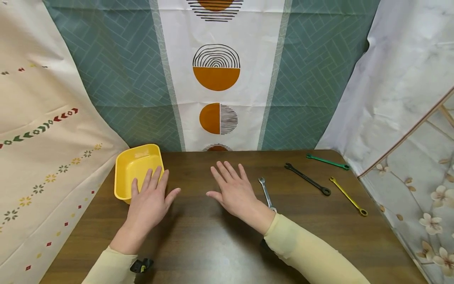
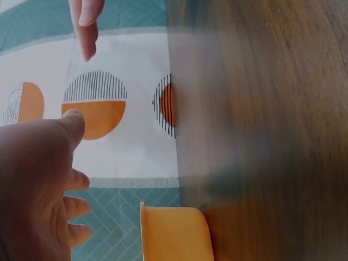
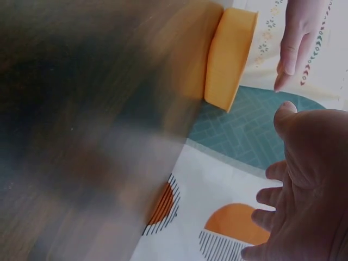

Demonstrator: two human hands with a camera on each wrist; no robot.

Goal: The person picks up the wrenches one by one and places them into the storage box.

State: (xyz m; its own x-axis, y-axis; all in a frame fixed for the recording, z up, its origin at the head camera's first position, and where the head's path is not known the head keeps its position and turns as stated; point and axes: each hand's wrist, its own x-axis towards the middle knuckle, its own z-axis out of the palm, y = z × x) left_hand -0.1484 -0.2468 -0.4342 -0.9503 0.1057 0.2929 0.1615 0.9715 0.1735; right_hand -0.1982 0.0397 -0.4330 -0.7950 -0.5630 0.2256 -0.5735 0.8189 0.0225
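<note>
My left hand is held over the table with its fingers spread, the fingertips overlapping the near right side of a yellow plastic bin in the head view. Nothing is in its grasp. To the right, my right hand hovers palm down with straight fingers, also holding nothing. A silver combination wrench lies just right of this hand, its lower end partly hidden by the wrist. Both wrist views show the hands raised above the tabletop, with the bin standing on it.
On the table's right side lie a black wrench, a green wrench and a yellow wrench. The brown wooden table ends at a patterned curtain behind. Printed cloths hang along both sides.
</note>
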